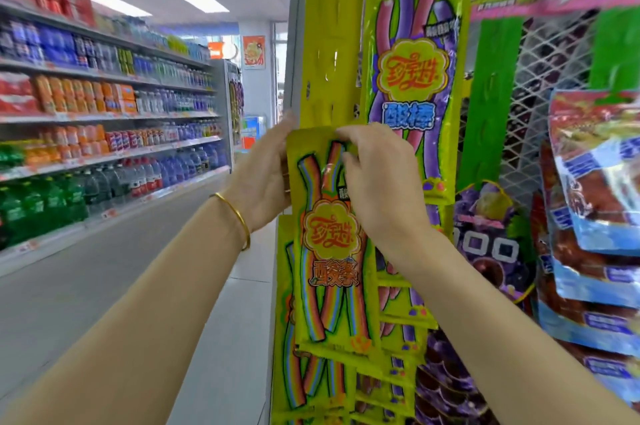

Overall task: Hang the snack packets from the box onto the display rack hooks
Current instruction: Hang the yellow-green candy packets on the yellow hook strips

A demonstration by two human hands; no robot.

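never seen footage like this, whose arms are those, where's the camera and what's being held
No machine here: a person wears one camera on the head, looking forward and down, so the arms are their own. The right hand pinches the top of a yellow rainbow-strip packet, raised against a yellow hanging strip. The left hand is at the packet's left edge, its fingers hidden behind. A purple-stick packet hangs to the right. On the left, drink shelves line the aisle.

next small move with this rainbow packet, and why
Probably lift the rainbow sour-strip packet and press its top onto a free hook of the yellow hanging strip. The left hand and right hand grip its top edge just below the strip's bare stretch; it seems not yet hung.
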